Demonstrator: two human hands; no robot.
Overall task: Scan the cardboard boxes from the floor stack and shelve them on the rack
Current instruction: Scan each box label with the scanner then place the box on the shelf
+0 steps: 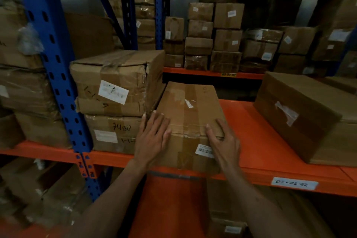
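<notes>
A taped cardboard box (pixel 190 110) with a barcode label on its near face rests on the orange rack shelf (pixel 257 137), its near end at the shelf's front edge. My left hand (pixel 152 137) lies flat on the box's near left corner, fingers spread. My right hand (pixel 222 141) presses on the near right corner, partly covering the barcode label. Both hands touch the box without wrapping around it. The box sits close against a stack of two larger boxes (pixel 116 100) on its left.
A large brown box (pixel 301 114) lies on the same shelf to the right, with bare orange shelf between. A blue upright (pixel 50 60) stands at left. Several small boxes fill the rear rack (pixel 222 40). More boxes sit on the level below. A shelf label (pixel 294 183) marks the front beam.
</notes>
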